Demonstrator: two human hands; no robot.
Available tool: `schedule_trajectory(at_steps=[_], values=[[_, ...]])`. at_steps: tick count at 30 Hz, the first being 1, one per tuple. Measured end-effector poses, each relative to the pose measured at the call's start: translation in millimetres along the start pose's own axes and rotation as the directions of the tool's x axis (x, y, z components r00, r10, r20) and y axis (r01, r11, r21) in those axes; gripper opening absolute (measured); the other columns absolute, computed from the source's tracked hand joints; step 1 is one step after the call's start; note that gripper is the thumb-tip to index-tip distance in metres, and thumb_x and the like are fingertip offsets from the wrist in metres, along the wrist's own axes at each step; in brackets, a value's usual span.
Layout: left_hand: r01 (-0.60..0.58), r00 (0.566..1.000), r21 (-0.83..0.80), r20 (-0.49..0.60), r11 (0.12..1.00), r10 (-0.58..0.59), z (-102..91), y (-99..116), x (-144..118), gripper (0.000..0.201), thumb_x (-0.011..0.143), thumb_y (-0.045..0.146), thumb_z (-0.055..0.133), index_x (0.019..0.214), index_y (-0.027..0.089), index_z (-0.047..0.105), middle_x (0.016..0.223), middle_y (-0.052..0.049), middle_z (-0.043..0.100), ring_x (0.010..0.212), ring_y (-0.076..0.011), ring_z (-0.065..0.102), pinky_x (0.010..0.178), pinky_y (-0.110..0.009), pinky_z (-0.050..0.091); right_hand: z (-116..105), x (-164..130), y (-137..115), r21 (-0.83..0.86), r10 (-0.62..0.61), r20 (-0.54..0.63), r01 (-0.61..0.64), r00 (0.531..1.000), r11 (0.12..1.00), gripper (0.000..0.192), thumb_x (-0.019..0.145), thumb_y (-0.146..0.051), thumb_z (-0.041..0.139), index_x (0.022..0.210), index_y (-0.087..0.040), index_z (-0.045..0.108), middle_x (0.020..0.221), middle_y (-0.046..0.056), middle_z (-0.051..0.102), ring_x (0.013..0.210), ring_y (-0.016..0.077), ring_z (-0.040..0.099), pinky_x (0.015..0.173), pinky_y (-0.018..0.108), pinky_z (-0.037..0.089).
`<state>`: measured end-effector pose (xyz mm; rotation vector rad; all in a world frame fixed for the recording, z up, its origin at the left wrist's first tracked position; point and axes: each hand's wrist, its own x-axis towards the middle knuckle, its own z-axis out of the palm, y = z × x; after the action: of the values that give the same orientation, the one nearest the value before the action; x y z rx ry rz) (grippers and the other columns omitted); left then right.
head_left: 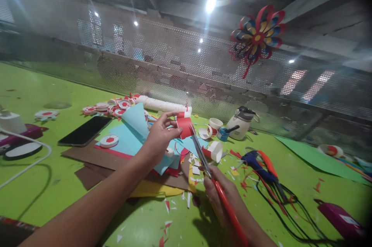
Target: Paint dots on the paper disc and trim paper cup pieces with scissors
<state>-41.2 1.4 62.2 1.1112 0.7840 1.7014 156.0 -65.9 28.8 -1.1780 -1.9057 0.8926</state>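
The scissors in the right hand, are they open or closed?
Nearly closed: the blades of the scissors lie together, tips at the red paper piece that the left hand holds.

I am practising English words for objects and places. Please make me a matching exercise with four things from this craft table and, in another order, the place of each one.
Things:
1. red paper piece
2. scissors
3. black phone
4. paper pinwheel

Places:
A. hanging on the mesh screen behind the table
B. held in the left hand
C. lying flat on the green table, left of the blue paper
D. held in the right hand, blades at the red paper

Pairs: 1-B, 2-D, 3-C, 4-A
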Motion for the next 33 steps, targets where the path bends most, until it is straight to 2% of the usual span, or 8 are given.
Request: schedule_trajectory(at_steps=[8, 15, 18, 22, 29, 33], values=[[0.004, 1.0, -0.012, 0.001, 1.0, -0.004, -0.8, -1.7, 0.9, 0.048, 0.066, 0.011, 0.072, 0.111, 0.015, 0.056, 0.081, 0.001, 0.056, 0.064, -0.0082, 0.056, 0.06, -0.023, 0.048, 0.4, -0.9, 0.5, -0.007, 0.009, -0.003, -0.009, 1.0, 1.0, 0.051, 0.091, -0.061, 0.038, 0.108, -0.016, 0.057, 0.055, -0.002, 0.058, 0.049, 0.0144, 0.057, 0.049, 0.023, 0.041], [-0.007, 1.0, -0.028, 0.015, 1.0, 0.007, 1.3, 0.9, -1.0, 0.049, 0.065, 0.009, 0.073, 0.111, 0.015, 0.057, 0.077, 0.002, 0.055, 0.062, -0.0071, 0.055, 0.058, -0.02, 0.045, 0.6, -1.0, 2.8, -0.074, 0.003, -0.055, -0.007, 0.998, 0.997, 0.05, 0.09, -0.062, 0.04, 0.102, -0.018, 0.06, 0.057, -0.005, 0.044, 0.051, 0.0118, 0.04, 0.051, 0.024, 0.031], [0.003, 1.0, -0.029, 0.002, 1.0, -0.003, 2.5, 2.5, -1.4, 0.049, 0.065, 0.008, 0.073, 0.11, 0.015, 0.058, 0.077, 0.002, 0.055, 0.061, -0.0062, 0.053, 0.057, -0.02, 0.044, 0.6, -1.2, 3.2, -0.064, 0.014, -0.048, -0.017, 0.999, 0.998, 0.052, 0.09, -0.063, 0.039, 0.102, -0.018, 0.06, 0.059, -0.005, 0.043, 0.053, 0.0118, 0.038, 0.051, 0.025, 0.029], [0.008, 1.0, -0.015, -0.017, 1.0, -0.008, 3.4, 3.2, -2.0, 0.048, 0.064, 0.007, 0.073, 0.11, 0.015, 0.058, 0.08, 0.001, 0.054, 0.063, -0.0069, 0.052, 0.058, -0.02, 0.044, 0.9, -2.1, 1.6, -0.073, 0.04, -0.057, -0.044, 0.998, 0.996, 0.051, 0.089, -0.062, 0.039, 0.103, -0.018, 0.06, 0.059, -0.005, 0.046, 0.052, 0.0122, 0.041, 0.051, 0.025, 0.031], [0.016, 1.0, 0.001, 0.003, 1.0, -0.016, 2.0, 0.1, -0.4, 0.046, 0.068, 0.01, 0.071, 0.112, 0.016, 0.057, 0.077, 0.003, 0.054, 0.063, -0.0092, 0.055, 0.062, -0.024, 0.048, 2.4, -3.6, -2.9, -0.064, 0.048, -0.046, -0.051, 0.998, 0.997, 0.052, 0.09, -0.064, 0.036, 0.104, -0.019, 0.059, 0.058, -0.003, 0.057, 0.049, 0.0139, 0.055, 0.049, 0.024, 0.04], [0.009, 1.0, 0.008, 0.01, 1.0, -0.009, 0.3, -3.3, 1.1, 0.047, 0.068, 0.01, 0.071, 0.113, 0.016, 0.057, 0.077, 0.003, 0.055, 0.062, -0.0086, 0.055, 0.061, -0.023, 0.047, 2.9, -4.0, -4.7, -0.056, 0.047, -0.064, -0.051, 0.997, 0.997, 0.05, 0.09, -0.064, 0.037, 0.101, -0.02, 0.059, 0.058, -0.003, 0.057, 0.049, 0.0142, 0.057, 0.05, 0.024, 0.044]])
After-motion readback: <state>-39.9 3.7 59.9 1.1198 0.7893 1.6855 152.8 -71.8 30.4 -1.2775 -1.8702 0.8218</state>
